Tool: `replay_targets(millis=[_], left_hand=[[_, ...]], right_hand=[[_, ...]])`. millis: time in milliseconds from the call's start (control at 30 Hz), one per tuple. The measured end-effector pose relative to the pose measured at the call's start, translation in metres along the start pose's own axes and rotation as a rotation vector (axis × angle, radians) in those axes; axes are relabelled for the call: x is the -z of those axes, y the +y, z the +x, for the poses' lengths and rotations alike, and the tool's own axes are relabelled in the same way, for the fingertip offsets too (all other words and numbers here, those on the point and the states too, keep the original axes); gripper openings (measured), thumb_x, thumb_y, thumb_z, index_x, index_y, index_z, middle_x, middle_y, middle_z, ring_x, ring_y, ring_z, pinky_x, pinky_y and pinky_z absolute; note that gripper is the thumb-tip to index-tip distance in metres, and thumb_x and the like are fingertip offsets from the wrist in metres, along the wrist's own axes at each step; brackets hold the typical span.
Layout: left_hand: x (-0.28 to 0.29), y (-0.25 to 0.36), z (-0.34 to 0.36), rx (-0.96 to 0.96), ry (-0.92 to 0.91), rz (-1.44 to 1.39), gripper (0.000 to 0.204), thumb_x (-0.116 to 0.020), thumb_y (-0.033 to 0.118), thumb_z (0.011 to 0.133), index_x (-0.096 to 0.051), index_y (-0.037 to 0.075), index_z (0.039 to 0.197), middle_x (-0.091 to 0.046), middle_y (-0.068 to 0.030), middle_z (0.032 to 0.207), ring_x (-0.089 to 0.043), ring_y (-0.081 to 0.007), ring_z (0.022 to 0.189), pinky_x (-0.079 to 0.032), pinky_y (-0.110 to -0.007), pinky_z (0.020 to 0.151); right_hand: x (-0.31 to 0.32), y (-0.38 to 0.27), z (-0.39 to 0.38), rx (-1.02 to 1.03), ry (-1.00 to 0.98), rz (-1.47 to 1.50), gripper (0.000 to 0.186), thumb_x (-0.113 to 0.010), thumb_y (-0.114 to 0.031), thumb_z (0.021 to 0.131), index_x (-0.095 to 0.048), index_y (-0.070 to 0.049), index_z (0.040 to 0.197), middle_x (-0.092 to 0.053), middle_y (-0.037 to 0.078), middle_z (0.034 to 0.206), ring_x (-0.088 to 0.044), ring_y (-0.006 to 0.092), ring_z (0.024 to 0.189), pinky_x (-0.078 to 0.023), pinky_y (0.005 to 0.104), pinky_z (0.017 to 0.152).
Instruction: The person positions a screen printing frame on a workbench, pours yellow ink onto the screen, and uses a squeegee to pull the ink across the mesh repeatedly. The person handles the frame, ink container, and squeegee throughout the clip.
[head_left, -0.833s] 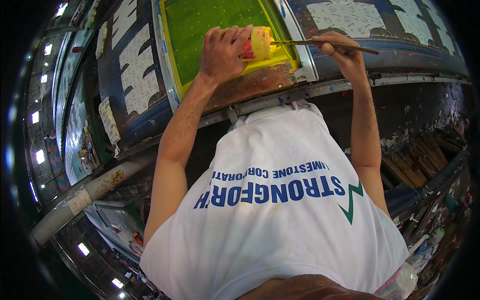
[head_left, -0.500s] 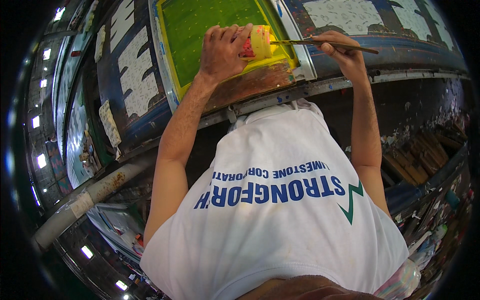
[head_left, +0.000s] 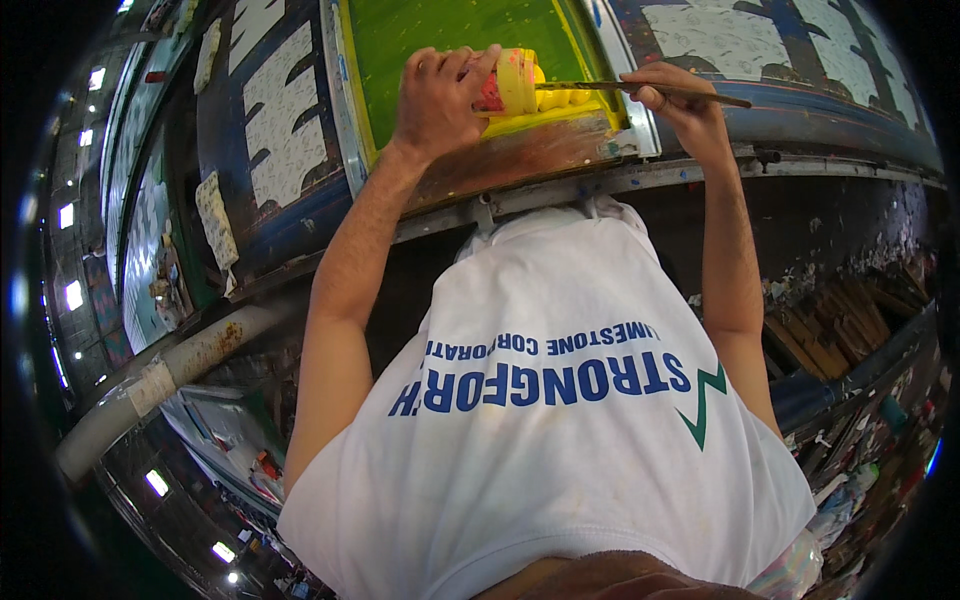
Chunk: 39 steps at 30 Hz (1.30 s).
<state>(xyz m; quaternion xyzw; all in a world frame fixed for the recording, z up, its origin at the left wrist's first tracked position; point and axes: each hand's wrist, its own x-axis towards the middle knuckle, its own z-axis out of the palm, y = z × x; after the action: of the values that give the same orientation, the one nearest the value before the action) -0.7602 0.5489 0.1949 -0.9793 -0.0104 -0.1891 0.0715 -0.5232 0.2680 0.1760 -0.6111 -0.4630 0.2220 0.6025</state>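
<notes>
My left hand (head_left: 438, 105) is wrapped round a yellow plastic tub (head_left: 517, 82) with red smears, tipped sideways with its mouth to the right. Between the fingers of my right hand (head_left: 685, 110) is a thin dark stick (head_left: 715, 97), whose left end reaches to the tub's mouth. Just below and right of that mouth, thick yellow ink (head_left: 568, 100) lies in a pool. Underneath is a printing screen with green mesh (head_left: 400, 30) and a pale metal frame (head_left: 638, 125). A reddish-brown, ink-stained strip (head_left: 530, 160) runs along its near side.
White printed fabric pieces (head_left: 285, 110) lie on the dark table left of the screen, with more pieces (head_left: 715, 40) to the right. A metal rail (head_left: 570, 188) edges the table. A rusty pipe (head_left: 190, 365) is at lower left; wooden boards (head_left: 835, 320) lie below right.
The screen and table have shifted rightward in view relative to my hands. More yellow ink shows beside the tub's mouth. Both hands keep their holds, with the tub still tipped.
</notes>
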Motion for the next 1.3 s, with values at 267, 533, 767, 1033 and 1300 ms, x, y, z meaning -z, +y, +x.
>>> replay_targets(millis=[267,533,767,1033,1300], left_hand=[[0.016,-0.031,-0.049,0.069,-0.027,0.012,0.090,-0.083,0.022,0.065,-0.059,0.019,0.152,-0.066,-0.0075,0.128,-0.059,-0.0270,0.115,-0.039,-0.047,0.112],[0.032,-0.055,-0.103,0.197,-0.082,0.019,0.093,-0.082,0.021,0.064,-0.058,0.019,0.153,-0.065,-0.0071,0.128,-0.059,-0.0275,0.116,-0.040,-0.048,0.111],[0.043,-0.069,-0.150,0.293,-0.085,0.054,0.096,-0.083,0.018,0.062,-0.057,0.019,0.154,-0.066,-0.0072,0.126,-0.060,-0.0286,0.114,-0.040,-0.048,0.111],[0.058,-0.088,-0.192,0.390,-0.062,0.109,0.094,-0.088,0.026,0.067,-0.056,0.019,0.156,-0.067,-0.0071,0.128,-0.060,-0.0301,0.114,-0.040,-0.049,0.111],[0.065,-0.100,-0.215,0.424,-0.069,0.121,0.096,-0.089,0.028,0.067,-0.055,0.019,0.157,-0.065,-0.0074,0.127,-0.058,-0.0301,0.116,-0.039,-0.050,0.111]], right_hand=[[-0.050,-0.003,0.018,-0.059,-0.124,0.036,0.024,-0.081,-0.020,0.096,-0.083,-0.010,0.118,-0.078,0.008,0.112,-0.072,0.0172,0.104,-0.057,0.0319,0.091],[-0.104,-0.013,0.042,-0.056,-0.227,-0.025,0.026,-0.081,-0.022,0.096,-0.083,-0.012,0.120,-0.078,0.007,0.114,-0.073,0.0176,0.106,-0.057,0.0322,0.094],[-0.149,-0.026,0.062,-0.115,-0.311,-0.089,0.028,-0.081,-0.029,0.097,-0.083,-0.013,0.119,-0.079,0.008,0.111,-0.073,0.0182,0.102,-0.057,0.0361,0.092],[-0.193,-0.033,0.082,-0.040,-0.381,-0.039,0.032,-0.080,-0.034,0.098,-0.082,-0.012,0.120,-0.079,0.008,0.108,-0.073,0.0190,0.101,-0.057,0.0357,0.089],[-0.216,-0.036,0.089,-0.118,-0.372,0.018,0.042,-0.079,-0.045,0.096,-0.081,-0.015,0.125,-0.080,0.006,0.114,-0.073,0.0172,0.107,-0.060,0.0346,0.095]])
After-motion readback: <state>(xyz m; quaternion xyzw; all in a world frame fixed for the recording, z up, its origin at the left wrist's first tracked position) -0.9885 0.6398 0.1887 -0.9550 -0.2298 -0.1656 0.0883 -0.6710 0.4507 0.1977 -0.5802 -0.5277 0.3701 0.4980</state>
